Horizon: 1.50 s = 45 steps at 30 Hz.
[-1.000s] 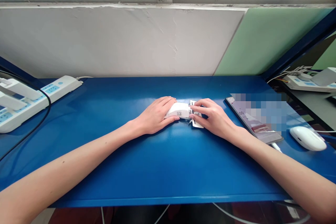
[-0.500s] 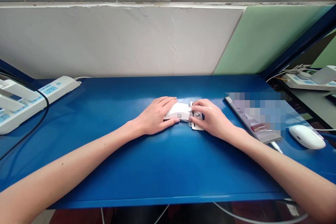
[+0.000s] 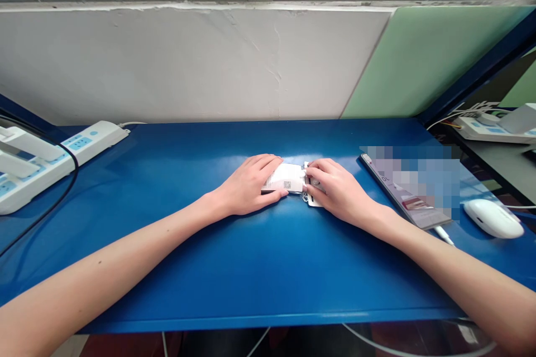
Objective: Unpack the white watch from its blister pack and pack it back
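Note:
A small white packet (image 3: 288,177) with a printed square code lies on the blue table. My left hand (image 3: 253,184) is closed around its left end, fingers over the far edge and thumb along the near edge. At the packet's right end, my right hand (image 3: 335,183) pinches with thumb and fingers close together. Under those fingers is a pale card-like piece (image 3: 313,201) with dark marks, mostly covered by the hand. I cannot tell whether the card is joined to the packet.
To the left stands a white power strip (image 3: 98,136) with plugs and a black cable (image 3: 75,170). On the right lie a phone (image 3: 422,206) with a white cable plugged in and a rounded white object (image 3: 494,217). A wall panel (image 3: 201,67) rises behind the table.
The fingers of my right hand have drawn closer together over the card-like piece, covering more of it. The packet's white top looks flatter at its right end. My left hand stays in place.

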Tool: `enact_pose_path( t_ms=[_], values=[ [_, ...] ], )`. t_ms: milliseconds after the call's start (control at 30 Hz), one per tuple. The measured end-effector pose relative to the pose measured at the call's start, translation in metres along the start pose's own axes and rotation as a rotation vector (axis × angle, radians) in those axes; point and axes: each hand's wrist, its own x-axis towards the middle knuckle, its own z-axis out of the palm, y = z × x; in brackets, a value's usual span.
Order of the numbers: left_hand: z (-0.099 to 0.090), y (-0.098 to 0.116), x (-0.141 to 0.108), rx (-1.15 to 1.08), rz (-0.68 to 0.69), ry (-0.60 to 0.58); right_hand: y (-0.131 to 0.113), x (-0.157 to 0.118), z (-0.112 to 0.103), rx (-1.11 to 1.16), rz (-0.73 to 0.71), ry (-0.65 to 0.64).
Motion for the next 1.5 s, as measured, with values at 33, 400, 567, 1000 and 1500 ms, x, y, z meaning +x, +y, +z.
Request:
enact_pose_path(
  t_ms=[33, 400, 567, 1000, 1500],
  values=[
    [0.0, 0.0, 0.0, 0.0, 0.0, 0.0, 0.0, 0.0, 0.0, -0.001, 0.005, -0.005],
    [0.0, 0.0, 0.0, 0.025, 0.005, -0.008, -0.002, 0.0, -0.003, -0.057, 0.001, -0.039],
    [0.0, 0.0, 0.0, 0.012, -0.003, -0.013, -0.002, -0.001, -0.005, -0.087, -0.001, -0.068],
    [-0.001, -0.002, 0.001, -0.017, 0.004, -0.013, 0.009, 0.001, 0.006, 0.175, 0.007, 0.054],
    [0.0, -0.001, 0.001, -0.019, 0.004, 0.006, 0.002, 0.001, 0.005, -0.005, -0.063, 0.075]
  ],
)
